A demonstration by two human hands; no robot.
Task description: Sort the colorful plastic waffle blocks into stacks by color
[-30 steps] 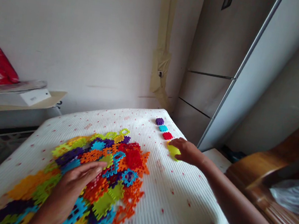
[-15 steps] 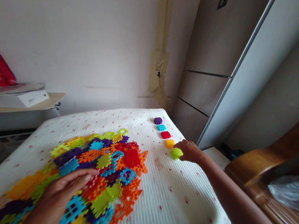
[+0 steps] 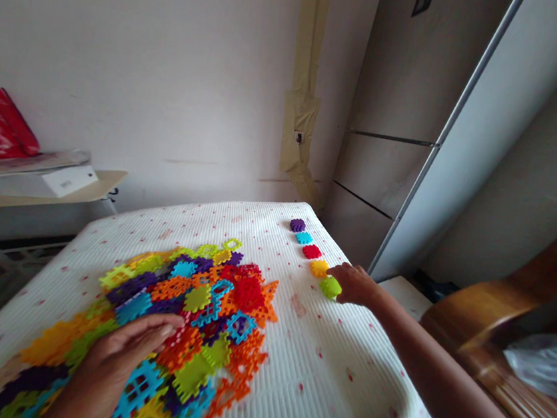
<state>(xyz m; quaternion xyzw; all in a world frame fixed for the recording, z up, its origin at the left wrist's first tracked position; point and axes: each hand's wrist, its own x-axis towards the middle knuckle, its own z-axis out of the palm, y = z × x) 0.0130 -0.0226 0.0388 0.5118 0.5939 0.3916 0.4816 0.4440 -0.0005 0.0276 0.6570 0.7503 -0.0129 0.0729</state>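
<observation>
Touching the lime-green toothed tile at centre right, the right hand pinches or merely presses it; I cannot tell. At lower left the left hand lies flat and open on the tile pile. The tile looks like light, stiff plastic, best gripped by its edges.

White red-speckled tablecloth; multicolour tile pile; row: purple, cyan, red, orange-yellow maybe, lime pieces.
</observation>
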